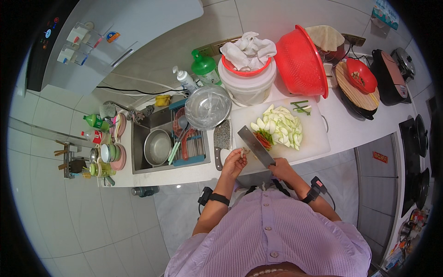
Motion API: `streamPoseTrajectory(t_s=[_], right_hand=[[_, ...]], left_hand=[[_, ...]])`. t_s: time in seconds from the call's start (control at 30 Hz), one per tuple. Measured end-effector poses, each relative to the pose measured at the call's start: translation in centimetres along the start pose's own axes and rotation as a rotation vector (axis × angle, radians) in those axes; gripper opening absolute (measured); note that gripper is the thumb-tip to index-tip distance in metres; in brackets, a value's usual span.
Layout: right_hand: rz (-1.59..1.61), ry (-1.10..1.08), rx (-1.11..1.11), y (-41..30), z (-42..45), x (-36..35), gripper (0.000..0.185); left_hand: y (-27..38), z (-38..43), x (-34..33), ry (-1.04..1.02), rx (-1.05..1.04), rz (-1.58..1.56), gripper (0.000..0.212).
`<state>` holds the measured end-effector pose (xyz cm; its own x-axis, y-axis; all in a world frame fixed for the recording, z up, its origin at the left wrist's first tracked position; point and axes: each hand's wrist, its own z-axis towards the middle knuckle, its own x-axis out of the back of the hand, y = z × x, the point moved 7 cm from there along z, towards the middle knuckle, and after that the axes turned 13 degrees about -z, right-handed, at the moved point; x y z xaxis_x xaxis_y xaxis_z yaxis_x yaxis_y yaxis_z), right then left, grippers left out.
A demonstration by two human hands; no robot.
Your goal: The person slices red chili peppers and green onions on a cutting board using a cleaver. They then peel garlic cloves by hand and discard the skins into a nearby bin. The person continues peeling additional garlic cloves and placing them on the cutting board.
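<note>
My right hand [279,169] grips the handle of a cleaver [255,146], its broad blade slanting up and left over a white cutting board [316,136]. My left hand [234,163] pinches a small pale piece of food [244,152] at the board's left side, just left of the blade. What kind of food it is, I cannot tell. Right of the blade lie chopped red and green peppers [264,138], partly hidden by the steel. Beside them spreads a heap of sliced pale green vegetable [283,126]. Short green stalks [301,107] rest near the board's far right corner.
A second knife's dark handle [218,159] lies left of the board, below a speckled grey flat item [222,134]. The sink [136,152] holds a metal pot [157,147] and a rack. Behind the board stand a plastic-covered bowl [208,107], a white bucket [247,88] and a red colander [299,65].
</note>
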<state>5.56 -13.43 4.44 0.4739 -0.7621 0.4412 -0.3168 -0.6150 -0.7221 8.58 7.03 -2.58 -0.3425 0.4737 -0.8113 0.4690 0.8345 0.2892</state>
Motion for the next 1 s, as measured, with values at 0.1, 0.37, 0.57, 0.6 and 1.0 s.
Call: streamPoseTrajectory(t_s=[0.1,0.37,0.57,0.6,1.0], right_hand=[[0.015,0.024,0.047,-0.2,0.1,0.0,0.021],[-0.122,0.046,0.09,-0.3,0.6,0.1,0.026],[-0.038,-0.068,-0.049,0.3,0.3,-0.3,0.027],[-0.078,-0.042,-0.018,0.2,0.3,-0.2,0.027],[-0.131,0.036,0.072,1.3,0.2,0.5,0.026]], left_hand=[[-0.3,0.0,-0.1,-0.008,0.01,-0.021,0.014],[-0.6,0.3,-0.5,-0.058,-0.051,0.028,0.01],[-0.8,0.5,0.0,-0.081,-0.073,0.123,0.01],[-0.8,0.5,0.1,-0.082,-0.075,0.142,0.01],[-1.1,-0.1,-0.6,-0.055,-0.05,0.21,0.018]])
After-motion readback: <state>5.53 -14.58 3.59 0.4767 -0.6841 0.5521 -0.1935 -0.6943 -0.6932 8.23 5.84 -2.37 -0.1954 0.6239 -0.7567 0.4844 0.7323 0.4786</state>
